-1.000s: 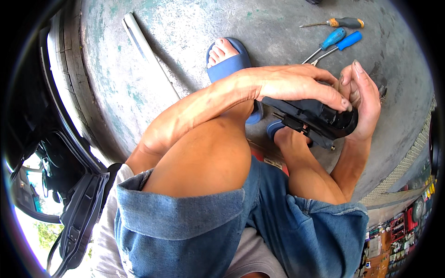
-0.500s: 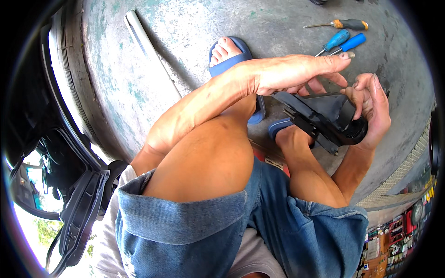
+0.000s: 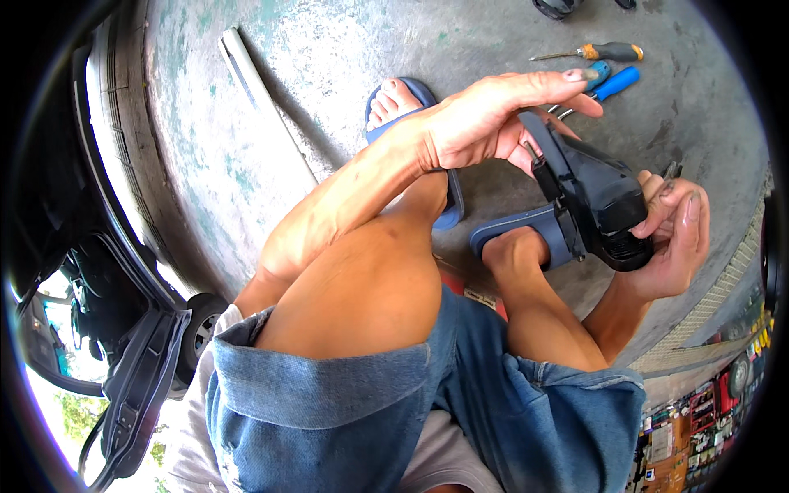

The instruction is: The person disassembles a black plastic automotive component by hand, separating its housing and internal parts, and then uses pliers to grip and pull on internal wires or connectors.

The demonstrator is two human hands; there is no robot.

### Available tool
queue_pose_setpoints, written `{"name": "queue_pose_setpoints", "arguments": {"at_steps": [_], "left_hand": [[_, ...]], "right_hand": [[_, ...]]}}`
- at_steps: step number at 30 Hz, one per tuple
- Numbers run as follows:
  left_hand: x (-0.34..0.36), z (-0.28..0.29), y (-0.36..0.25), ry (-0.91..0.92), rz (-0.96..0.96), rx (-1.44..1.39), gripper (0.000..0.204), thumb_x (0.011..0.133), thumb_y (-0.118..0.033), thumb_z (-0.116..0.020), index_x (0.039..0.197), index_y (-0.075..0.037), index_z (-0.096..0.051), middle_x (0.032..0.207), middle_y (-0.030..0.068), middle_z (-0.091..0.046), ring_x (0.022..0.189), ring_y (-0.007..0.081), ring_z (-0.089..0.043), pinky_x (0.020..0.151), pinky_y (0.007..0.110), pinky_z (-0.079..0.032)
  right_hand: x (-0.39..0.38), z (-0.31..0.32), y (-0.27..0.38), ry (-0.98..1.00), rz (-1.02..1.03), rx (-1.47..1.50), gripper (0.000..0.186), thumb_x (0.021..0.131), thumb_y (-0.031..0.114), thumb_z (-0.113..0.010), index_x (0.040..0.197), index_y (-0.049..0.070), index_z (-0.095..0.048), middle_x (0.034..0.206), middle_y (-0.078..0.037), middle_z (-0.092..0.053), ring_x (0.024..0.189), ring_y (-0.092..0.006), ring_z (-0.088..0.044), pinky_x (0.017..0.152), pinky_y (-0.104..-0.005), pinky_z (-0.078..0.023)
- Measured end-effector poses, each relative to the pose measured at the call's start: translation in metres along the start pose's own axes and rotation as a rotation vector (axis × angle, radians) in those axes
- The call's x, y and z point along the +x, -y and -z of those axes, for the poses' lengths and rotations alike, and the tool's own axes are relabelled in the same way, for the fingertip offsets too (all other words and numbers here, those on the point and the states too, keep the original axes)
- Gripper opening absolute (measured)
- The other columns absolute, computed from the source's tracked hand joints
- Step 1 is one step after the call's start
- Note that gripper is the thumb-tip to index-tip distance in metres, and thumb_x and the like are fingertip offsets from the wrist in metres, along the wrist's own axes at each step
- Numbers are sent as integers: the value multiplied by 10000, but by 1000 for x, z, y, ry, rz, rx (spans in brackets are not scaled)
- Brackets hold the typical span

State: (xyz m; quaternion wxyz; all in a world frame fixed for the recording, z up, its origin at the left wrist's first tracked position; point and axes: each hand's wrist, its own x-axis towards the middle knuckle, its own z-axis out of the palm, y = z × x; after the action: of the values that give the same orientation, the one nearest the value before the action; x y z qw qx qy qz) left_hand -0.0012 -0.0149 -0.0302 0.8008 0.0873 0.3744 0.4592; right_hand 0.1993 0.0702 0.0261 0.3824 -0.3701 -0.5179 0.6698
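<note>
Black part: a chunky black plastic housing [image 3: 596,201] with a ribbed lower end, held up in the air above the right foot, tilted so its narrow end points up toward the left hand
Left hand: the left hand [image 3: 485,123] lies over the upper end of the black part, palm down, fingers stretched out flat and spread past it; the thumb side touches the part's top edge, and whether it truly grips I cannot tell
Right hand: the right hand [image 3: 670,234] cradles the lower end of the black part from below and behind, fingers curled up around its right side, closed on it
Where the part sits in the grip: between both hands, its lower ribbed end resting in the right palm, its upper end under the left palm
Screwdrivers: beyond the black part, on the concrete floor [image 3: 329,66], lie two blue-handled screwdrivers [image 3: 612,82] and an orange-and-black one [image 3: 604,52], partly hidden by the left fingers
Sandals: blue sandals [image 3: 526,230] sit just beneath the black part
Left of the part: denim shorts [image 3: 329,411], a knee, and farther off a car tyre [image 3: 115,123]
</note>
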Motion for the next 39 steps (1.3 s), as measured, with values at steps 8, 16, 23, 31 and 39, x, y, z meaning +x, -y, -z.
{"name": "queue_pose_setpoints", "arguments": {"at_steps": [8,16,23,31,39], "left_hand": [[0,-1,5,128,-209,-106,920,761,-233,-849,1503,-27,-344,1214,105,-656,1108,171,-641,982,316,-504],[1,-3,1,88,-256,55,738,655,-74,-898,1311,-22,-563,1228,116,-653,1114,194,-639,999,332,-496],[-2,-8,-10,136,-390,97,770,571,31,-902,1261,-3,-561,1285,190,-624,1175,247,-625,1036,376,-499],[-8,-3,-10,166,-467,105,802,542,72,-894,1266,-36,-567,1337,213,-593,1209,259,-608,1048,377,-489],[-5,-3,-9,147,-488,152,756,550,11,-912,1227,-10,-577,1317,214,-600,1180,257,-623,1033,373,-495]], "right_hand": [[-10,-5,4,125,510,-337,241,996,164,-435,896,-39,-518,587,-83,-470,573,-171,-399,599,-381,-343],[-8,-17,13,336,781,-574,180,904,110,-522,841,-57,-548,607,-112,-516,501,-213,-449,512,-393,-344],[-11,-27,11,188,927,-658,225,941,231,-618,853,40,-539,586,-29,-494,478,-175,-494,488,-349,-408],[-6,-25,4,257,1086,-593,179,841,123,-577,812,-53,-554,560,-115,-518,470,-240,-517,501,-392,-427],[-6,-18,1,285,1070,-642,172,818,88,-588,821,-81,-562,567,-135,-537,468,-251,-525,491,-399,-425]]}}
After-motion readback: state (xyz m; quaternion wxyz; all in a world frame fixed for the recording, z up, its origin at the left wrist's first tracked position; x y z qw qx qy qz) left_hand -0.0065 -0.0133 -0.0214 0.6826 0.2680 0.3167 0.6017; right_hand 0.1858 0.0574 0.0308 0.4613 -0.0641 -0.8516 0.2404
